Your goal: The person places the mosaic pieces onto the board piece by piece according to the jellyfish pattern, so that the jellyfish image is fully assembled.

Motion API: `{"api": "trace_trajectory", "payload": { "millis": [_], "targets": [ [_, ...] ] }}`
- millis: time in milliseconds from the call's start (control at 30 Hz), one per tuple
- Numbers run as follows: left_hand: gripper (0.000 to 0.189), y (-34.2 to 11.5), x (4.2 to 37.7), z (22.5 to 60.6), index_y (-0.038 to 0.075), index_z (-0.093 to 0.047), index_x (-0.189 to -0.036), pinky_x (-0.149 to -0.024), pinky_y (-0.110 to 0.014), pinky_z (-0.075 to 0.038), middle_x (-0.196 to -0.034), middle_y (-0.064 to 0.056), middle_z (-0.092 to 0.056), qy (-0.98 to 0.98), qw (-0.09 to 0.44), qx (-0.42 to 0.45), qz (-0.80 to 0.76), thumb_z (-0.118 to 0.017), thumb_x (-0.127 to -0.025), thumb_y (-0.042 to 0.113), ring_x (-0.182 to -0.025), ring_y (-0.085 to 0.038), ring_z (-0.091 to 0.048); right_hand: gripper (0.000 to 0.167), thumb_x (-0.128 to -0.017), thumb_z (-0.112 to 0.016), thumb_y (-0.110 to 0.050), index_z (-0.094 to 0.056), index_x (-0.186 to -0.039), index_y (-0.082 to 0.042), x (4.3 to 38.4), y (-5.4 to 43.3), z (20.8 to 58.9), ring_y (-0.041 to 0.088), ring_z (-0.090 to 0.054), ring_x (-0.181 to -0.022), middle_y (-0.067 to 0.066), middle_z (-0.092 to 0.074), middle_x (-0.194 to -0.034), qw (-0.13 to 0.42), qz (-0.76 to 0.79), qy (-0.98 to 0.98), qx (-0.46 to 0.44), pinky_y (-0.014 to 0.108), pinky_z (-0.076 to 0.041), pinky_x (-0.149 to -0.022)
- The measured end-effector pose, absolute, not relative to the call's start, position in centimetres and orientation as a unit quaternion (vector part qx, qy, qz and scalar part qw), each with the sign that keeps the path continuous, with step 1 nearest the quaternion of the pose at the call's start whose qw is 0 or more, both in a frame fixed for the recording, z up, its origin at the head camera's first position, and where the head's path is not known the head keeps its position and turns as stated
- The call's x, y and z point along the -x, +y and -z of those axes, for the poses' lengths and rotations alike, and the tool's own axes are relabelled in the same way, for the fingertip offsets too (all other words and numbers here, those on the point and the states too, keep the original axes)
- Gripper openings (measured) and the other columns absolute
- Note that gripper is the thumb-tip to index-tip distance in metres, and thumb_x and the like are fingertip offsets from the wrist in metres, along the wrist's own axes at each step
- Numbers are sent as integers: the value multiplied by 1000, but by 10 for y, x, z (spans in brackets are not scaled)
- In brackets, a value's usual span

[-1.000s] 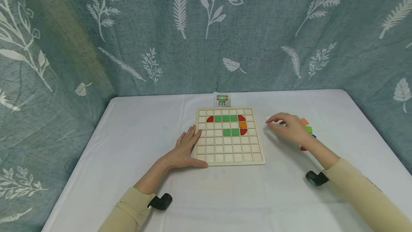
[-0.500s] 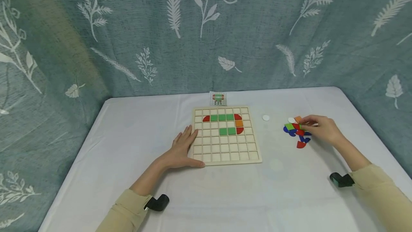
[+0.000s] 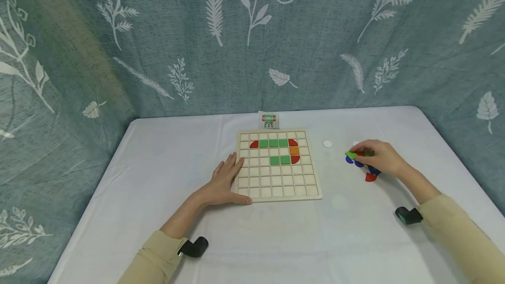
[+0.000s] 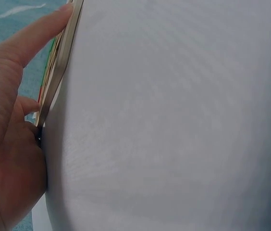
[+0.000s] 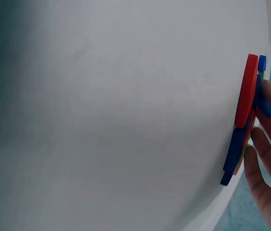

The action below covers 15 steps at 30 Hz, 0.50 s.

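Note:
My left hand [image 3: 224, 184] lies spread at the left edge of the wooden grid board [image 3: 282, 193]. In the left wrist view its thumb [image 4: 39, 36] touches the board's near edge. My right hand [image 3: 376, 156] is over the pile of coloured tiles, thumb and forefinger at a light green tile [image 3: 350, 155]; whether they pinch it is unclear. Blue pieces [image 3: 349, 160] and a red quarter-round tile [image 3: 370, 177] show beside that hand. Its fingers [image 5: 265, 144] touch the pile's edge in the right wrist view, where a red piece [image 5: 246, 91] stands out. Part of the pile is hidden.
On the board sit green square tiles [image 3: 273, 143], an orange square [image 3: 293, 150] and red quarter-rounds [image 3: 293, 143]. A small picture card [image 3: 268, 120] lies behind it. A white round piece [image 3: 327, 143] lies between board and pile. A patterned curtain [image 3: 236, 78] borders the white table.
My right hand moved from beside the board to the pile, then shifted left across it to the light green tile. A white round piece now lies right of the board. My left hand stays put.

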<state>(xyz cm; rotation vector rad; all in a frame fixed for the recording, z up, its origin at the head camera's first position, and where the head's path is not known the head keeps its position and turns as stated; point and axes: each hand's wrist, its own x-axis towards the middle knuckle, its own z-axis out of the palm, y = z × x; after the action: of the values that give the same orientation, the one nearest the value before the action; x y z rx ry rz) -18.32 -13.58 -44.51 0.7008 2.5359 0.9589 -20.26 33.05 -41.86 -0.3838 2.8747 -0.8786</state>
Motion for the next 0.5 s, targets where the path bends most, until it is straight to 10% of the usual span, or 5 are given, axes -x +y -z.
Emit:
{"api": "trace_trajectory", "payload": {
  "millis": [500],
  "targets": [
    [120,-138,184,447,5,-10,-157,-117,-45,7,-162,-14,9,894,173,-244,-333,-83,-72,48,-148,-24,12,22,-88,-75,-16,-70,-107,-6,213,301,425,23,-64,-83,8,-69,-96,8,283,947,152,34,-53,-68]
  ]
}}
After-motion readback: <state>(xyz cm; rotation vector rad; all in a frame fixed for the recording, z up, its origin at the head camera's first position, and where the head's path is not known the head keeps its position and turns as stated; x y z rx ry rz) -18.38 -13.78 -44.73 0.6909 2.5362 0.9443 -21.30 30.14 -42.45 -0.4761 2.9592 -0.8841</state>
